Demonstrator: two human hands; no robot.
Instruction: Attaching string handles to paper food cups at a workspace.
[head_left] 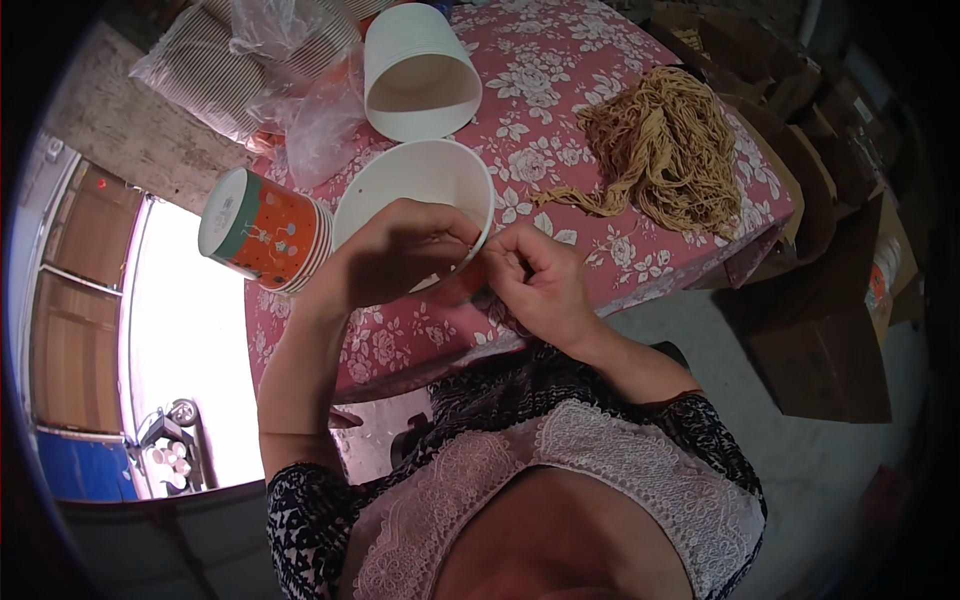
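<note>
The left hand [405, 240] grips the white tub [415, 175] by its rim, near the table's [540, 100] edge. The right hand [540, 285] has its fingers pinched together there; I cannot tell what they hold. This tub looks unfinished: I see no string [665, 150] on it, only a big heap to the right. Another tub [420, 65] lies farther off.

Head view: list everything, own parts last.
cloth: 1, pink floral, centre
near bucket: 1, white, at cloth's near edge
far bucket: at least 1, white, beyond it
printed buckets: one stack, orange/green, cloth's left
cord: 1 bundle, tan, cloth's right
wrapped stacks: several, white, upper left
plastic: some, clear, upper left
boxes: several, brown, right
panels: several, brown, left
top: 1, black/white, bottom
left hand: 1, bare, at near bucket's rim
right hand: 1, bare, at same rim
</note>
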